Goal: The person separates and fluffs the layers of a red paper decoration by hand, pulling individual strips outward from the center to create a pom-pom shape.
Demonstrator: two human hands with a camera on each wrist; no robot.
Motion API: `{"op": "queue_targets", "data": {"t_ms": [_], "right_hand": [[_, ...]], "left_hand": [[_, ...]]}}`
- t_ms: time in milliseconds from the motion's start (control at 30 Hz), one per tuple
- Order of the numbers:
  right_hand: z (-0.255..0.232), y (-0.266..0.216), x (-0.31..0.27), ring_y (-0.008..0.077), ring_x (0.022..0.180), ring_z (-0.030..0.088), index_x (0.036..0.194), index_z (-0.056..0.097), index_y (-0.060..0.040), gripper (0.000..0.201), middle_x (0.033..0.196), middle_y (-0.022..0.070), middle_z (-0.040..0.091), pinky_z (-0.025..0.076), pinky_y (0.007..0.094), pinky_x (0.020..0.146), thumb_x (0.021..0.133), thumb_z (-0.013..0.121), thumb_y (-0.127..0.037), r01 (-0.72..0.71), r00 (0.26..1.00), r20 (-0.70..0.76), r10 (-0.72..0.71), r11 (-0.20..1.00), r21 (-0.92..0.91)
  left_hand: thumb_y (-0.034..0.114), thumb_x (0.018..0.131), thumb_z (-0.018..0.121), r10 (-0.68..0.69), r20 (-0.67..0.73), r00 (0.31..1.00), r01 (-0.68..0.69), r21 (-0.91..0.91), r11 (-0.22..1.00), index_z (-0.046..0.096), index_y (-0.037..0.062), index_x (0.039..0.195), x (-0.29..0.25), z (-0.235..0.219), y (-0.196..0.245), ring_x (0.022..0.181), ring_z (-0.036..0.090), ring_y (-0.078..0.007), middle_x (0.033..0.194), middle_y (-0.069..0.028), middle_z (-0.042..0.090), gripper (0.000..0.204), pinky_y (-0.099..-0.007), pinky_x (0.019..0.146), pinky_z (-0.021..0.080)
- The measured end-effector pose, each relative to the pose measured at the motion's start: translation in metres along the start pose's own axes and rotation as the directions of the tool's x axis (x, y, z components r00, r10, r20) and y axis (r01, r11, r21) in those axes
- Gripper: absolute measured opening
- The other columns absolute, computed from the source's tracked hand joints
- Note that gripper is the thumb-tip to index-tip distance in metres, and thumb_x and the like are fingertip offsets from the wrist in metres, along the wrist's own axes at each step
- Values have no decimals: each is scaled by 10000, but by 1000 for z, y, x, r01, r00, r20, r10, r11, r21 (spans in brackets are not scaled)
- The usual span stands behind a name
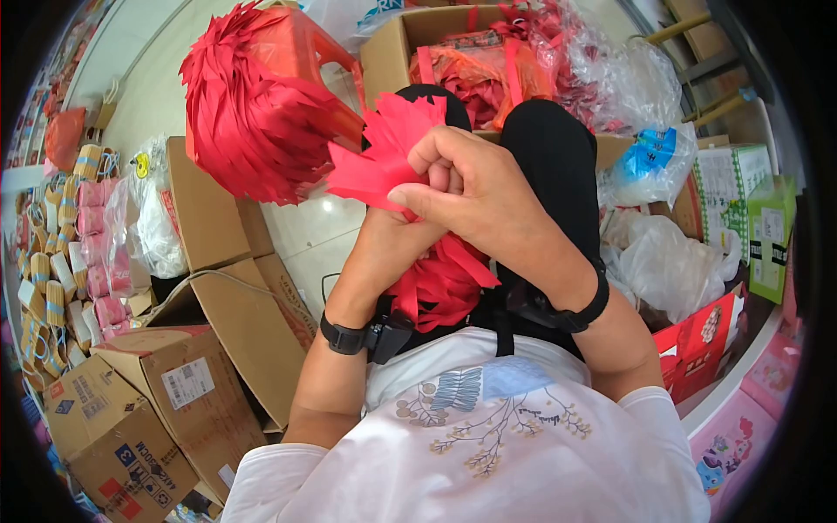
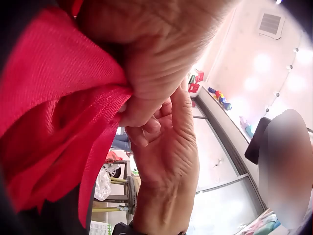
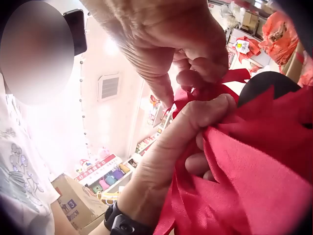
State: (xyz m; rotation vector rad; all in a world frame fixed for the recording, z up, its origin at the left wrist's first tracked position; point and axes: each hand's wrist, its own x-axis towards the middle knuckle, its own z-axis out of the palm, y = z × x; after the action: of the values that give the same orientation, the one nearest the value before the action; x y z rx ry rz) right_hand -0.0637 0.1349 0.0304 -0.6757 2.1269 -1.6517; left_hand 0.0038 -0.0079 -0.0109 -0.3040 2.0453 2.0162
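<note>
Over the lap, my left hand (image 1: pixel 390 244) grips a bunch of red ribbon strips (image 1: pixel 397 131) with pointed ends. The strips fan out above the fist, and more red ribbon (image 1: pixel 445 283) hangs below it. My right hand (image 1: pixel 479 183) is right at the bunch, its thumb and curled fingers pinching the red ribbon. In the right wrist view the left thumb (image 3: pixel 215 107) presses on the ribbon, with the right fingertips (image 3: pixel 195 76) close above it. Ribbon folds (image 2: pixel 63 107) fill the near side of the left wrist view.
A large shaggy ball of red strips (image 1: pixel 248 122) rests against a red plastic stool (image 1: pixel 318 44). Ahead stands a cardboard box (image 1: pixel 384 57) with red ribbon and plastic bags. Cartons (image 1: pixel 196 392) crowd the left; a red gift bag (image 1: pixel 697 349) stands at the right.
</note>
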Motion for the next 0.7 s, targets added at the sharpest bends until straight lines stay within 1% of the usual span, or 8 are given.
{"op": "queue_targets", "data": {"t_ms": [67, 167, 200, 267, 500, 600, 667, 700], "right_hand": [[1, 2, -1, 107, 648, 447, 850, 558, -16, 254, 716, 18, 502, 399, 286, 579, 813, 771, -149, -30, 1000, -7, 30, 998, 64], [4, 11, -2, 8, 629, 360, 858, 564, -49, 242, 701, -85, 420, 306, 200, 533, 853, 780, -158, -17, 999, -27, 20, 997, 75], [3, 13, -2, 6, 630, 360, 857, 563, -51, 238, 700, -88, 420, 306, 197, 535, 859, 776, -157, -38, 999, -16, 40, 995, 97], [3, 15, -2, 2, 633, 361, 854, 562, -57, 230, 699, -95, 421, 305, 192, 537, 870, 768, -157, -81, 997, 8, 80, 987, 139], [2, 13, -1, -5, 637, 368, 840, 557, -64, 228, 706, -93, 433, 306, 190, 539, 880, 760, -160, -69, 998, 12, 68, 986, 151], [1, 14, 0, -8, 637, 374, 842, 556, -64, 226, 712, -91, 441, 308, 190, 540, 878, 760, -154, -67, 998, 17, 65, 984, 162], [1, 14, -1, -8, 637, 379, 845, 554, -62, 225, 717, -90, 446, 311, 191, 541, 875, 760, -148, -84, 996, 32, 79, 979, 186], [1, 13, -1, 11, 649, 387, 840, 548, -56, 239, 716, -72, 451, 327, 208, 549, 863, 760, -163, -104, 994, 40, 99, 978, 181]], "left_hand": [[113, 895, 675, -15, 5, 1000, 15, 2, 1000, 599, 44, 1048, 0, -1, 3, 694, 536, -30, 827, 41, 580, 184, -218, 542, 434], [109, 893, 673, -74, 15, 997, 74, 0, 997, 600, 42, 1037, -1, -3, 1, 691, 532, -28, 824, 45, 577, 174, -219, 541, 431], [108, 893, 672, -94, 20, 995, 94, -2, 996, 600, 41, 1035, -1, -3, 0, 690, 530, -27, 823, 47, 576, 172, -219, 541, 431], [98, 890, 665, -84, 7, 996, 84, -8, 996, 601, 35, 1031, -2, -3, 1, 687, 531, -30, 827, 44, 576, 167, -221, 541, 432], [62, 877, 643, 12, -22, 1000, -12, -11, 1000, 609, 11, 1019, 0, 0, 2, 739, 551, -52, 846, 28, 588, 155, -231, 589, 459], [60, 874, 642, -28, -5, 1000, 28, -10, 1000, 614, 13, 1037, -1, -1, 2, 774, 556, -57, 876, 24, 600, 172, -235, 619, 469], [113, 889, 652, 20, -13, 1000, -20, 0, 1000, 633, 32, 974, -1, 0, 1, 664, 559, -64, 771, 20, 595, 119, -229, 556, 443], [129, 893, 656, 37, -12, 999, -37, 1, 999, 638, 37, 953, -1, 0, 1, 638, 560, -65, 747, 19, 595, 112, -228, 541, 437]]}}
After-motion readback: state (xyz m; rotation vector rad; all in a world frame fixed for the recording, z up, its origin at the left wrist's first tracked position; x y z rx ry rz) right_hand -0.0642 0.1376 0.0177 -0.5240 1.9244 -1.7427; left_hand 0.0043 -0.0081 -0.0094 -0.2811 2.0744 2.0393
